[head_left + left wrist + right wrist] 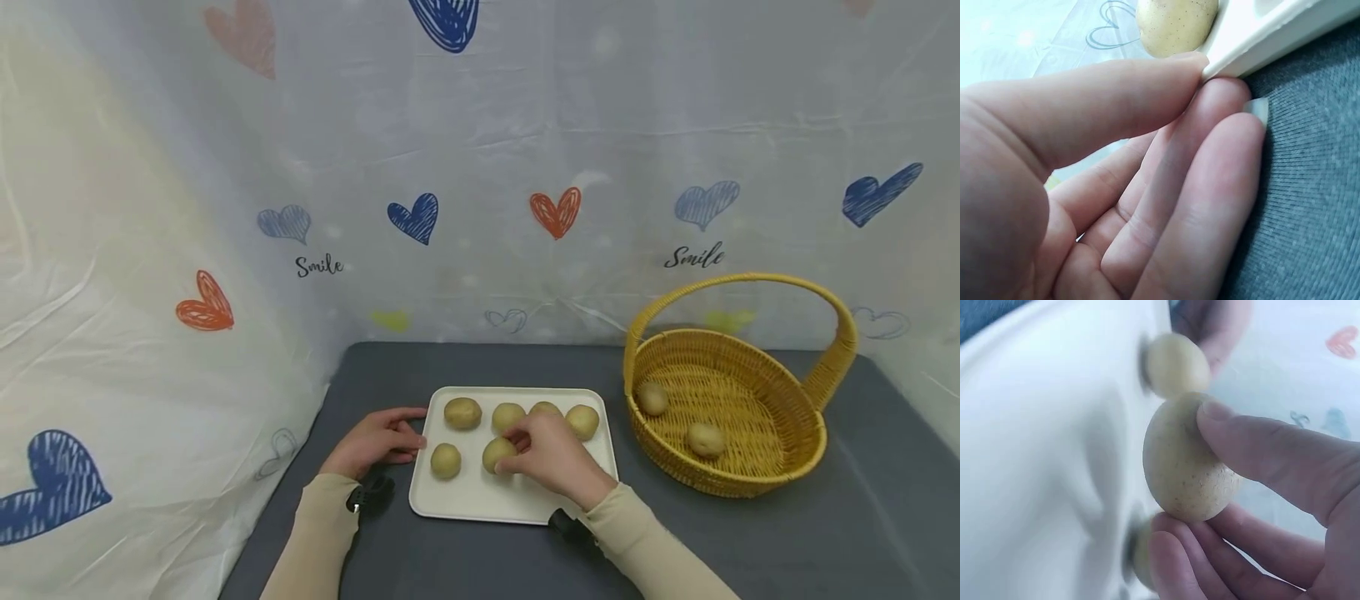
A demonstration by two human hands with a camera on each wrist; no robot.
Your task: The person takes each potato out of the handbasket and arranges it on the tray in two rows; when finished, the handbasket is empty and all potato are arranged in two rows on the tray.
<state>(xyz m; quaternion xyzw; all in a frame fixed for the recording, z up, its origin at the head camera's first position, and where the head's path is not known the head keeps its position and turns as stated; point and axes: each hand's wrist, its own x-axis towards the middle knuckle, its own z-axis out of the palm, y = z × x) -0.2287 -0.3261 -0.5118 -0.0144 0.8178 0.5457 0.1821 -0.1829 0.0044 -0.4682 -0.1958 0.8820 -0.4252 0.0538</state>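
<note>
My right hand [555, 457] pinches a potato [1179, 465] between thumb and fingertips, close over the white tray [476, 500]. In the right wrist view the potato's speckled skin shows between the thumb and the fingers below. At the tray's left edge, my left hand [378, 437] grips the rim, thumb on top and fingers against the outer side. Another potato [446, 461] sits near that thumb. Along the tray's far side lie several more, among them one at the left [462, 412] and one at the right [582, 422]; my right hand partly covers one between them.
A yellow wicker basket [813, 446] with a tall arched handle stands right of the tray, two potatoes inside it. Dark grey cloth [480, 554] covers the table. A pale curtain [480, 150] printed with hearts hangs behind and to the left.
</note>
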